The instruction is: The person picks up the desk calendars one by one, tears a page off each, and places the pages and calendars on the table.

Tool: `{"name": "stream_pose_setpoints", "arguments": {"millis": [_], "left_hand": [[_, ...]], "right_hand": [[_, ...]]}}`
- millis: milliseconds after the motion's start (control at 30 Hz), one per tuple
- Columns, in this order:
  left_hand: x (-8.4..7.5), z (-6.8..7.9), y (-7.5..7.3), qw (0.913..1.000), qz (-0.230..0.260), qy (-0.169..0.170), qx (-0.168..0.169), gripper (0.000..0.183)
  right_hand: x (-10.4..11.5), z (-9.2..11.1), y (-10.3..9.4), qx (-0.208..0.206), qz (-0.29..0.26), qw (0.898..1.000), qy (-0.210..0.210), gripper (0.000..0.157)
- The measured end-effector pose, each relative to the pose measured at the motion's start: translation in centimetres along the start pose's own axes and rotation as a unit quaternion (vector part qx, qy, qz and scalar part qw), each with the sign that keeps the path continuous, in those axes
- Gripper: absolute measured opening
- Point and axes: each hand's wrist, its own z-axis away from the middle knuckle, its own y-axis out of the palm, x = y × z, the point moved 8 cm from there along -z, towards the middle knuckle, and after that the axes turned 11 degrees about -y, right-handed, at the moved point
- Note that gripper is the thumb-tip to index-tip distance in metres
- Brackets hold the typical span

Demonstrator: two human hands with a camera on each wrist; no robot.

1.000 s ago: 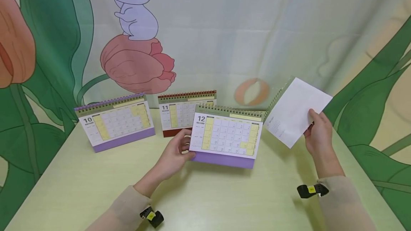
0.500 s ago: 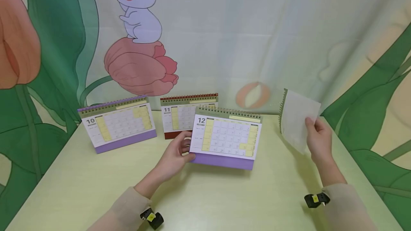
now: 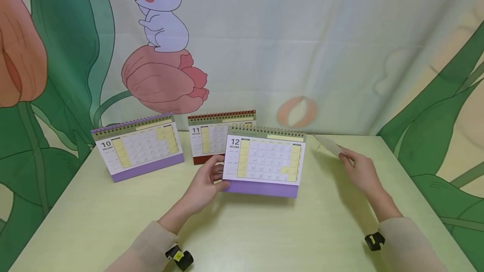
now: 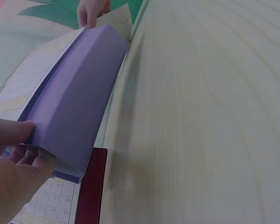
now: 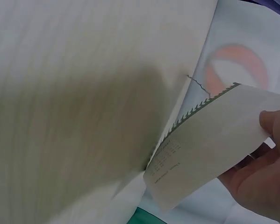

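Note:
A desk calendar [image 3: 266, 158] with a purple base shows page 12 in the head view, tilted above the table. My left hand [image 3: 204, 184] grips its lower left corner, thumb in front and fingers behind, as the left wrist view also shows. To the right, my right hand [image 3: 361, 173] pinches a torn-off calendar page [image 3: 328, 146], seen nearly edge-on from the head. The right wrist view shows the ragged perforated green edge of the page [image 5: 210, 140] and small print near one corner. Thumb and fingers hold it by the opposite side.
Another purple calendar [image 3: 138, 146] showing 10 stands at the left of the pale table [image 3: 264, 238]. Behind the held calendar stands a dark red one [image 3: 206, 137] showing 11, partly covered. A printed curtain [image 3: 242, 53] hangs along the table's back edge.
My right hand has moved lower and slightly left, turning the page from showing its white face to nearly edge-on. My left hand and its calendar have stayed almost still.

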Motion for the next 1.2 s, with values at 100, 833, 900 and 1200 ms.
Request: {"name": "stream_pose_setpoints", "arguments": {"millis": [100,833,900,1200], "left_hand": [[0.0,0.0,0.0,1.0,0.0,-0.005,-0.002,0.057],[0.3,-0.3,0.0,0.9999,0.006,-0.012,-0.01,0.056],[0.4,-0.4,0.1,0.9998,0.006,-0.013,-0.011,0.056],[0.8,-0.8,0.3,0.9996,-0.002,-0.022,-0.016,0.055]], "right_hand": [[0.0,0.2,0.8,0.036,0.013,0.999,-0.006,0.036],[-1.2,1.9,2.4,0.154,0.051,0.987,-0.021,0.037],[-1.6,2.2,2.3,0.164,0.058,0.985,-0.021,0.037],[-3.6,3.4,2.4,0.192,0.072,0.979,-0.019,0.041]]}}
